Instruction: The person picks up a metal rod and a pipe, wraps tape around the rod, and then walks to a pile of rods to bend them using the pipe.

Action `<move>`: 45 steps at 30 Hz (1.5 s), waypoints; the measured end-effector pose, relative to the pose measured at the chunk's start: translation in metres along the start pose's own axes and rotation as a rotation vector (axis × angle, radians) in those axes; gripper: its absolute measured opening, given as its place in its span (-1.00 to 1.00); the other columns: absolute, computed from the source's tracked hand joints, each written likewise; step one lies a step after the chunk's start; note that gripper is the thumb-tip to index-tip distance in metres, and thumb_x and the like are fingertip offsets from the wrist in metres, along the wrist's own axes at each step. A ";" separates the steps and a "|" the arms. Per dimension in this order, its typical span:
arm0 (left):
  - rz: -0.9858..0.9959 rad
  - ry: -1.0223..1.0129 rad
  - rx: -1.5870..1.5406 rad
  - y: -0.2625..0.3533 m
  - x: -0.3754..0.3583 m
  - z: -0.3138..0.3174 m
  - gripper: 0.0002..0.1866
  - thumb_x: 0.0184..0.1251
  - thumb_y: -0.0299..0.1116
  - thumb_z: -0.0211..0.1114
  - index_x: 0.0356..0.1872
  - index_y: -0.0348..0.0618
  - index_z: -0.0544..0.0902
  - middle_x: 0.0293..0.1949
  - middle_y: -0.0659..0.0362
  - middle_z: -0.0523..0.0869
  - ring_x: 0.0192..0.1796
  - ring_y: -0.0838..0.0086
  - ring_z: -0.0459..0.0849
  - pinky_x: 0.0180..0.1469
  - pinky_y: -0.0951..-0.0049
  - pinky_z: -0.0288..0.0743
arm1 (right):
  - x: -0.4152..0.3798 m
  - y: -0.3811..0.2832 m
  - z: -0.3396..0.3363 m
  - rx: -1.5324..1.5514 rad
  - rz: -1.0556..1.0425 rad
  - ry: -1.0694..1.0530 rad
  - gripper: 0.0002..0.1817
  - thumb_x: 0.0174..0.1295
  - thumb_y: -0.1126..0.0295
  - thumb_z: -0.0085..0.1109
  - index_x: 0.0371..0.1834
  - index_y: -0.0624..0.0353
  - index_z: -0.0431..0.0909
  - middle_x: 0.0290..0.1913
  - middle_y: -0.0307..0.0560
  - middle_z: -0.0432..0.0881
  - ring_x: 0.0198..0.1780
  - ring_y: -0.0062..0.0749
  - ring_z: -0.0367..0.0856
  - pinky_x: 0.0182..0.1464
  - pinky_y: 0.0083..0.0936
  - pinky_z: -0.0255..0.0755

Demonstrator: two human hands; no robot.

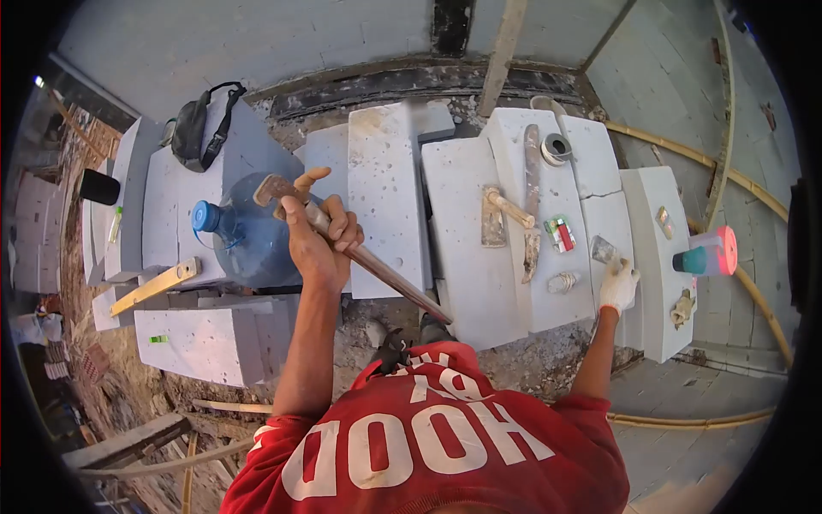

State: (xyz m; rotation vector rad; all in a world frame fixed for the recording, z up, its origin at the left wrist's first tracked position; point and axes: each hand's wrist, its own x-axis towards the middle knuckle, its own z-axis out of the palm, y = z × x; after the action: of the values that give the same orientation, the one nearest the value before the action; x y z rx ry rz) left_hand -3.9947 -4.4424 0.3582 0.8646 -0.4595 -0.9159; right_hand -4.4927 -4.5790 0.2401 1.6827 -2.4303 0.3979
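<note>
My bare left hand (321, 227) is raised over the blocks, fingers wrapped round a long brown bar-like tool (385, 276) with a hooked upper end. Its lower end slants down toward my shoes. My right hand (618, 284), in a white glove, is at a white block (548, 295), with its fingers on a small flat grey piece (604, 250). Left of it lie a red-and-green packet (560, 233), a small clear container (562, 283) and a machete-like blade (532, 167) with a worn handle. A flat tool with a wooden handle (511, 208) rests beside the blade.
A large blue water jug (265, 244) lies on its side under my left hand. Around it are a yellow spirit level (154, 287), a dark bag (201, 128) and more white blocks (197, 343). A pink-lidded cup (706, 251) and bamboo poles (758, 313) are at right.
</note>
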 end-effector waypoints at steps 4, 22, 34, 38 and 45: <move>-0.077 0.046 -0.176 -0.005 -0.006 0.000 -0.36 0.57 0.36 -0.24 0.23 0.06 0.43 -0.65 0.37 0.21 -0.66 0.66 0.13 -0.49 0.54 0.18 | -0.091 -0.129 -0.063 0.969 -0.301 -0.517 -0.55 0.25 0.32 0.33 0.17 0.27 0.52 -0.12 -0.08 0.62 -0.13 -0.39 0.57 0.06 -0.32 0.50; 0.034 -0.139 -0.344 0.053 -0.058 -0.116 -0.60 0.57 -0.10 0.15 0.12 -0.25 0.53 -0.05 -0.01 0.72 0.10 0.20 0.73 0.14 0.19 0.65 | -0.262 -0.225 -0.110 0.986 -0.342 -1.816 -0.70 0.47 0.23 0.16 -0.08 0.30 0.54 -0.58 -0.37 0.42 -0.64 -0.74 0.26 -0.62 -0.65 0.14; 0.194 -0.045 -0.446 0.095 -0.108 -0.167 -0.59 0.50 0.01 0.06 -0.05 -0.17 0.55 -0.39 0.20 0.50 -0.20 0.31 0.57 0.07 0.20 0.44 | -0.341 -0.248 -0.131 0.753 -0.910 -0.938 -0.74 0.31 0.31 0.31 -0.15 0.29 0.55 -0.63 0.03 0.44 -0.59 -0.45 0.45 -0.47 -0.36 0.40; 0.190 0.070 -0.517 0.101 -0.126 -0.188 -0.67 0.45 0.00 0.16 -0.43 0.04 0.43 -0.50 0.32 0.31 -0.39 0.56 0.39 -0.14 0.38 0.40 | -0.363 -0.252 -0.146 0.706 -0.928 -1.041 -0.77 0.29 0.35 0.32 -0.14 0.27 0.56 -0.61 -0.06 0.53 -0.57 -0.49 0.53 -0.45 -0.37 0.43; 0.246 0.363 -0.596 0.119 -0.177 -0.225 -0.47 0.63 0.00 0.03 -0.63 0.11 0.18 -0.69 0.40 0.10 -0.67 0.66 0.08 -0.57 0.53 0.15 | -0.345 -0.248 -0.129 0.547 -0.981 -1.610 -0.75 0.26 0.32 0.33 -0.40 0.28 0.53 -0.61 -0.22 0.55 -0.52 -0.72 0.37 -0.49 -0.53 0.30</move>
State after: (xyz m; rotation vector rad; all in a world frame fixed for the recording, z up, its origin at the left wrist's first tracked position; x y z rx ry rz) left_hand -3.8812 -4.1559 0.3232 0.3984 0.0329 -0.5972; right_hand -4.1412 -4.3143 0.2978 4.1081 -1.3040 -0.8365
